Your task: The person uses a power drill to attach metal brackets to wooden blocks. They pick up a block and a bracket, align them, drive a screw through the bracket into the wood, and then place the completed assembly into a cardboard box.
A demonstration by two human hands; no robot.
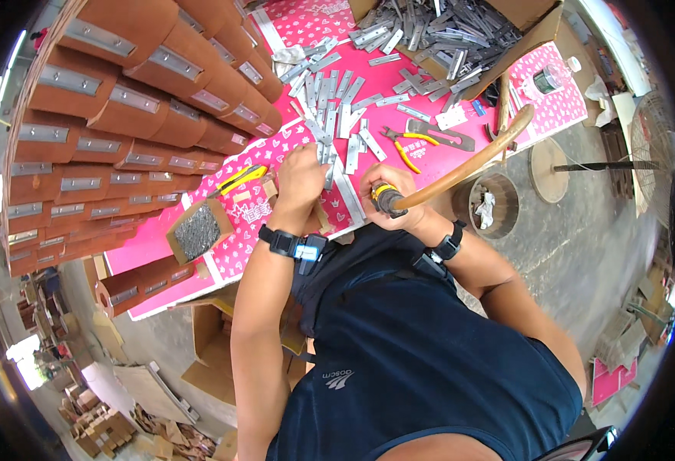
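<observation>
My left hand (303, 183) is closed over the table's near edge, its fingertips turned down beside loose grey metal plates (331, 123). What it grips is hidden under the fingers. My right hand (389, 183) is wrapped round a hose-fed hand tool (387, 200), whose black and yellow end points up at me. From that end a brown hose (475, 165) curves away to the upper right. Between my hands a long metal bar (347, 198) lies on the pink patterned table cover (249, 211). The tool's working tip is out of sight.
Brown curved panels with metal plates (122, 138) are stacked high at the left. Near them are a box of small fasteners (197, 229) and a yellow cutter (243, 179). Yellow-handled pliers (408, 142) lie beyond my right hand. A round bin (491, 206) and fan (656, 154) stand right.
</observation>
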